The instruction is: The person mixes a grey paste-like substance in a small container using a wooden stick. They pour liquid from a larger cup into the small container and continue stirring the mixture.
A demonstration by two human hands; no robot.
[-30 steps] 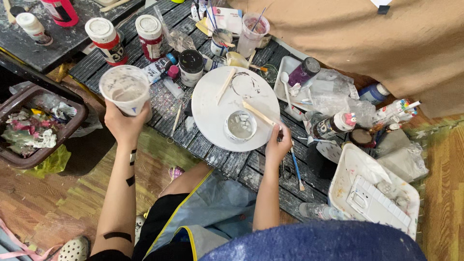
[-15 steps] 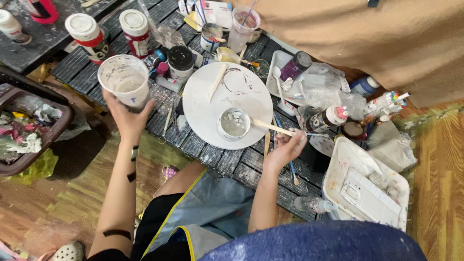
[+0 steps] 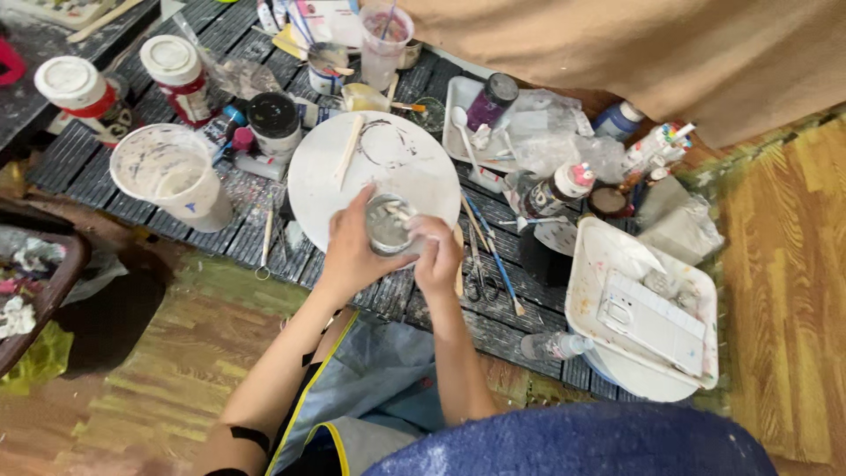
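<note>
Head view is looking down on a crowded dark slatted table [image 3: 97, 198], and both of the person's hands are meeting over one small jar [image 3: 388, 226] at the lower edge of a round white plate [image 3: 388, 172], just left of frame centre. Her left hand [image 3: 352, 251] is wrapping around the jar's side, fingers curled on it. Her right hand [image 3: 438, 256] is pinched closed at the jar's rim, seemingly on a wooden stick [image 3: 398, 211] dipping into the greyish contents, though I cannot tell exactly what it is grasping.

Counting around: two red-and-white lidded tubs [image 3: 75, 88] are standing at upper left, one black-lidded jar [image 3: 273, 119] beside them, and one large white bucket [image 3: 172, 176], paint-smeared inside, is sitting at the left near the table's front edge. One flat wooden stick [image 3: 348, 150] is lying on the plate. One clear cup [image 3: 385, 35] holding brushes is standing at the top. Two loose brushes [image 3: 493, 251] are lying right of the hands.

At lower right one white rectangular tray [image 3: 586, 291] is overhanging the table edge, holding a white flat box. Bare room is showing only on the plate's middle and on the strip of table in front of the bucket.
</note>
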